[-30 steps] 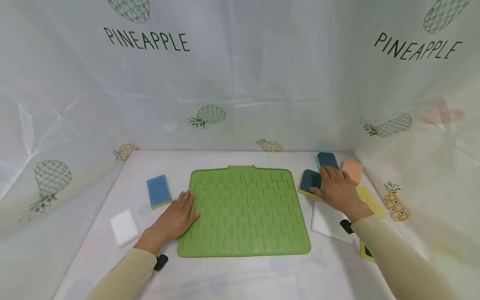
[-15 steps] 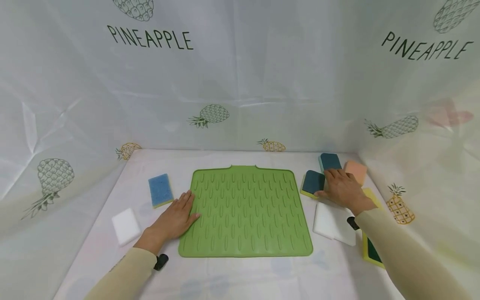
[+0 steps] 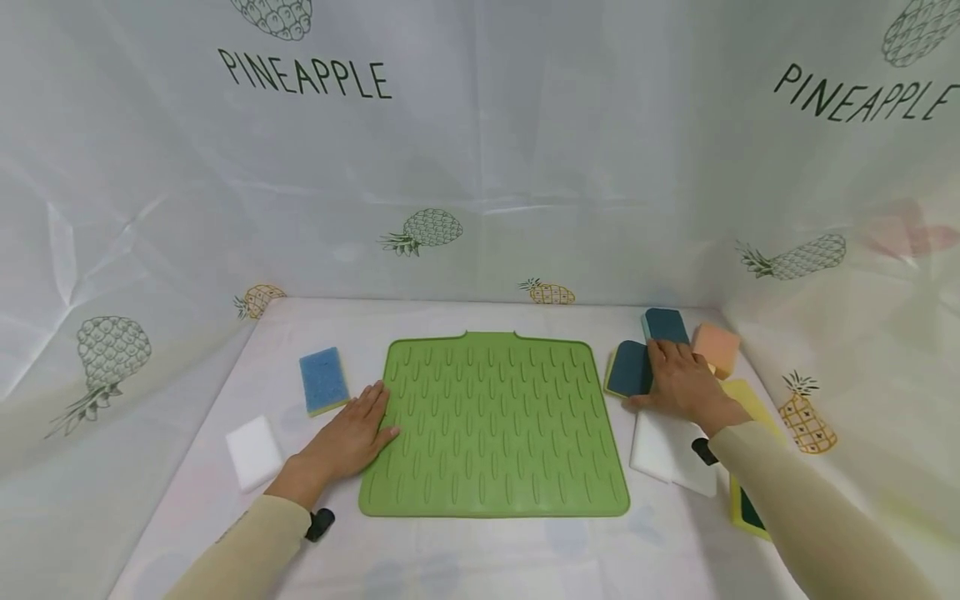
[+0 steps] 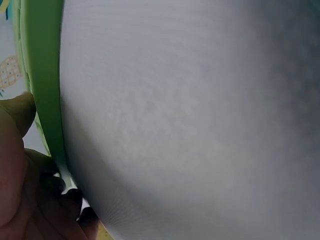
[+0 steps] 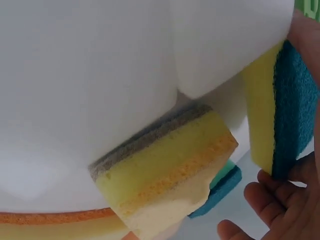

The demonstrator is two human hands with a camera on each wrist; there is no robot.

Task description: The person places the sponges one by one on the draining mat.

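The table (image 3: 480,558) carries a green ribbed mat (image 3: 495,425), lying flat across its middle. The left hand (image 3: 348,437) rests on the mat's left edge, fingers straight and close together, gripping nothing. The right hand (image 3: 684,387), beyond the mat's right edge, has thumb and fingers narrowed on a dark-blue and yellow sponge (image 3: 628,369) just beside the mat; whether its underside touches the table, I cannot tell. Behind it sits a second dark-blue sponge (image 3: 666,327), with a smaller peach block (image 3: 717,348) to the right. The step in hand looks like taking hold of the nearer sponge while the mat is steadied; the next move probably calls for a firm pinch and a lift clear of its neighbours.
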